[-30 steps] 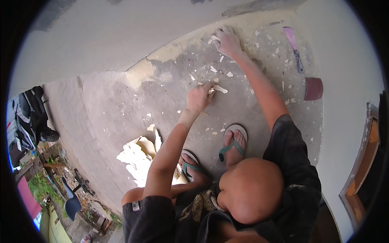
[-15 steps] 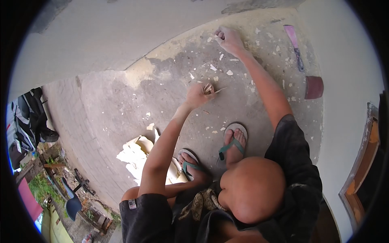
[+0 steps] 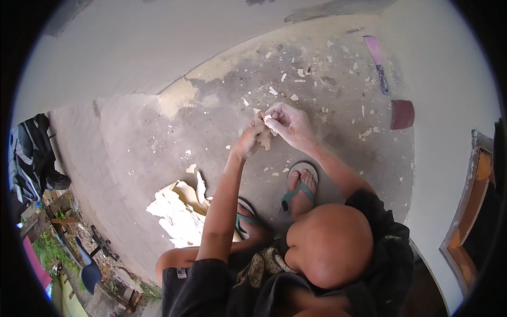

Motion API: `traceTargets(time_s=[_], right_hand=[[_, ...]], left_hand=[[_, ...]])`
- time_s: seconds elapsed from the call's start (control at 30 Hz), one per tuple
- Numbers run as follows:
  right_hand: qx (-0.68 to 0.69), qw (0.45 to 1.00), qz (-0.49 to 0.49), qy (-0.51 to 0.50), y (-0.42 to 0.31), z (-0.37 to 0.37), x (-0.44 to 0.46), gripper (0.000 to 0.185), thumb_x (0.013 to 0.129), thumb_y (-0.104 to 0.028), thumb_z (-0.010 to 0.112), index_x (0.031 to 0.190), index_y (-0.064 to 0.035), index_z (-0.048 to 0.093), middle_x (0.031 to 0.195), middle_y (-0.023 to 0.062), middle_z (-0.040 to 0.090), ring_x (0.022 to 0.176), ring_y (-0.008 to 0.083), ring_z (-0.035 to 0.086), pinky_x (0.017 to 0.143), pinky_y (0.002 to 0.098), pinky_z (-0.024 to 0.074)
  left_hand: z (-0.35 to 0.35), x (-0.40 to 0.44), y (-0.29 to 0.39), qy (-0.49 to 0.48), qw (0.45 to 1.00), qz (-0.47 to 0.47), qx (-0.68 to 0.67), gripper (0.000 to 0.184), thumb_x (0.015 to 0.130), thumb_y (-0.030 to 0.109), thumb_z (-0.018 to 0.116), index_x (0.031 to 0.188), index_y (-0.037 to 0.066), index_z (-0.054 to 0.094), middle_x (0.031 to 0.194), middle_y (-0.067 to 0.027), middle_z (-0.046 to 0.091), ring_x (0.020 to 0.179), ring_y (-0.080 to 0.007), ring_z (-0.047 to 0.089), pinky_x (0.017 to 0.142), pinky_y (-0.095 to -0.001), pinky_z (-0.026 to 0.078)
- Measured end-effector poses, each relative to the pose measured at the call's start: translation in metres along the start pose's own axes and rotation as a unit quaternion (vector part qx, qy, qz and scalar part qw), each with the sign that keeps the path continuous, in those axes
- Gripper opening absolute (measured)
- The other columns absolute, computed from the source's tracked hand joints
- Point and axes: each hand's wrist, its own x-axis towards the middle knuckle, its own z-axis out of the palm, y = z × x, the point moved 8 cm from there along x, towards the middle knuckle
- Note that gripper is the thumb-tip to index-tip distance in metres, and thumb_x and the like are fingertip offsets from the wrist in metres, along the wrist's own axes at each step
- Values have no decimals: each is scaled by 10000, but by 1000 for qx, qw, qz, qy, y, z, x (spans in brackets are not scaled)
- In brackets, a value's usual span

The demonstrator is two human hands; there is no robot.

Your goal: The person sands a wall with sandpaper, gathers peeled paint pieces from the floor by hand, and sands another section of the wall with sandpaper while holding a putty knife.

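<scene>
My left hand [image 3: 249,141] is closed on several pale paint flakes [image 3: 265,141], which stick out past its fingers. Against it, my right hand [image 3: 291,126] pinches a whitish flake [image 3: 268,122] between thumb and fingers. Both hands meet above the grey concrete floor [image 3: 211,137], in front of my sandalled feet. More loose flakes [image 3: 294,97] lie scattered on the floor beyond and beside the hands. A heap of larger pale peelings [image 3: 182,214] rests to the left of my left forearm.
A scraper with a pink blade [image 3: 372,48] and a dark red block [image 3: 402,114] lie near the right wall [image 3: 438,95]. The far wall [image 3: 132,47] curves across the top. Dark bags [image 3: 34,153] and a wooden frame [image 3: 475,206] stand at the sides.
My right hand has come from the far floor by the wall back to my left hand, now bringing a flake. My left hand has moved slightly and still holds its flakes.
</scene>
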Motion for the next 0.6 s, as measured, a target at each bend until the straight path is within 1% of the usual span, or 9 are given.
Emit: traceTargets(time_s=[0.03, 0.1, 0.17, 0.27, 0.37, 0.4, 0.5, 0.53, 0.6], right_hand=[[21, 1000, 15, 1, 7, -1, -2, 125, 878, -70, 651, 981, -6, 622, 794, 3, 603, 680, 55, 588, 602, 216, 496], [65, 997, 45, 2, 20, -3, -5, 127, 844, -84, 671, 960, -38, 647, 782, 29, 644, 674, 84, 643, 617, 240, 514], [0, 999, 36, 10, 15, -10, -8, 144, 840, -81, 670, 975, -34, 647, 794, 48, 651, 678, 97, 648, 621, 247, 517], [-59, 998, -8, -18, -5, -9, -13, 167, 836, -83, 673, 996, -38, 650, 818, 72, 657, 690, 128, 658, 624, 260, 521], [-130, 989, -73, 13, -15, -15, -18, 157, 843, -94, 669, 995, -54, 659, 861, 82, 663, 688, 169, 656, 623, 276, 521], [-159, 983, -77, 39, -22, -26, -16, 153, 844, -95, 669, 992, -56, 660, 864, 81, 665, 677, 175, 653, 618, 280, 518], [-199, 969, -72, 126, -24, -72, 1, 132, 854, -116, 663, 974, -61, 664, 816, 70, 652, 654, 187, 637, 587, 297, 496], [-217, 960, -73, 161, -16, -95, 11, 126, 856, -116, 659, 970, -64, 664, 803, 69, 644, 652, 188, 633, 576, 296, 488], [-280, 925, -88, 241, 2, -149, 37, 125, 861, -113, 639, 973, -62, 660, 814, 95, 636, 724, 233, 638, 624, 333, 496]], left_hand=[[2, -2, -2, 20, 1000, -10, -15, 261, 832, 56, 521, 1088, 98, 484, 905, -29, 556, 798, -136, 560, 714, -286, 489], [-2, 4, -20, -23, 992, -21, -123, 345, 868, 160, 488, 1197, 58, 502, 1051, -91, 605, 934, -212, 607, 817, -353, 510], [9, 2, -26, -18, 970, -27, -240, 400, 901, 228, 455, 1248, 35, 502, 1147, -125, 613, 1026, -253, 615, 875, -390, 507], [24, -4, -24, -25, 966, -45, -254, 450, 954, 372, 399, 1225, 44, 545, 1197, -141, 607, 1132, -285, 576, 987, -422, 447], [17, -4, -26, 26, 968, -34, -247, 514, 985, 476, 371, 1196, 46, 556, 1145, -126, 627, 1069, -279, 596, 927, -419, 476], [10, 0, -28, -20, 969, -20, -244, 507, 994, 518, 343, 1098, 78, 574, 999, -77, 633, 908, -225, 606, 812, -385, 499], [-15, -12, -24, -27, 984, -66, -166, 456, 1000, 507, 343, 977, 107, 559, 823, -26, 565, 738, -163, 542, 696, -340, 475], [-15, -24, -11, 12, 993, -85, -77, 437, 997, 515, 355, 913, 126, 536, 741, 2, 489, 663, -131, 482, 661, -316, 448], [-35, -44, 6, 36, 992, -120, 12, 435, 992, 517, 369, 913, 126, 540, 732, 7, 488, 653, -130, 481, 656, -318, 445]])
